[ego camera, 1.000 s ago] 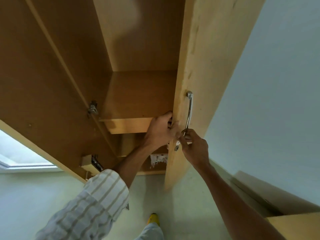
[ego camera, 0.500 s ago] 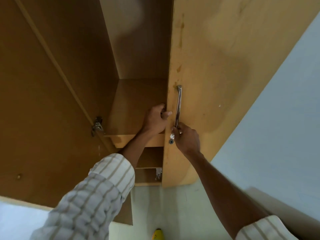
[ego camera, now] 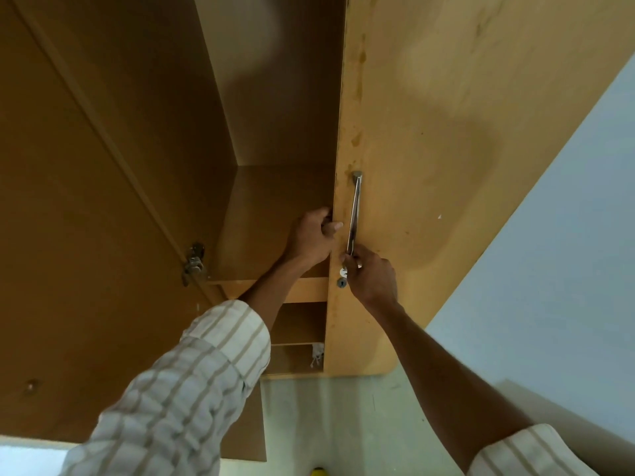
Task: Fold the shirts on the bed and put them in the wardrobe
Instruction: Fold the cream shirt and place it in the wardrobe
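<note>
At frame centre I saw the left hand (ego camera: 311,237) curled round the wardrobe door (ego camera: 429,139) edge, the right hand (ego camera: 369,278) pinching its metal handle (ego camera: 354,214) base — rigid, heavy panel, best swung there; no shirts showed.

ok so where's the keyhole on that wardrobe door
In the head view, the keyhole sits near the right door's left edge, just below the metal handle and beside the right hand.

- Wardrobe (ego camera: 429,149): light brown wood, left door swung wide open, right door nearly shut.
- Shelves (ego camera: 275,214) inside look bare; no shirts visible.
</note>
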